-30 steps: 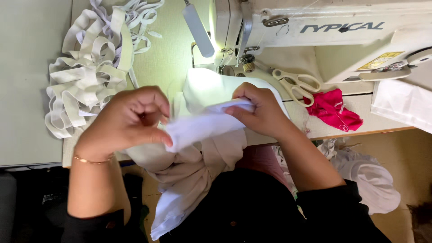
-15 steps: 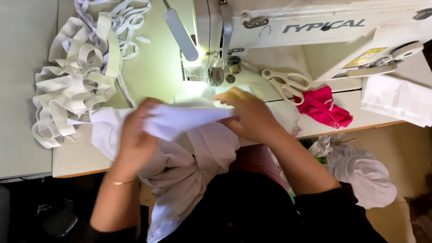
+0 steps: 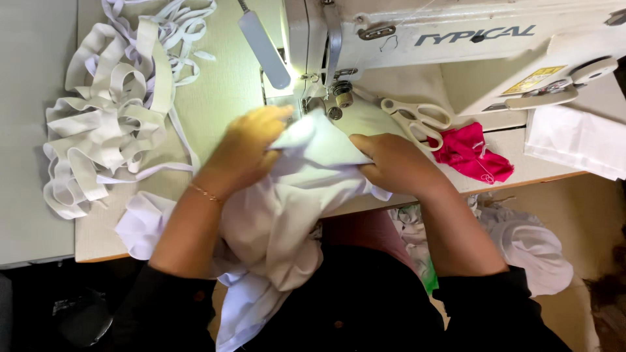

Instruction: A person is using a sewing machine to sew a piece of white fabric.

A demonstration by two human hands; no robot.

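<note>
My left hand grips the upper left part of a white cloth, close below the needle area of a white sewing machine. My right hand pinches the same cloth on its right side, fingers closed on a fold. The cloth's top edge lies just under the presser foot, lit by the machine lamp. The rest of the cloth hangs over the table edge into my lap.
A heap of white elastic band lies at the left of the table. White-handled scissors and a pink cloth scrap lie right of the needle. More white fabric sits low at the right, and a folded white piece at the far right.
Both hands have carried the white cloth up and forward toward the needle. The left hand moved from the table's front edge to just below the presser foot.
</note>
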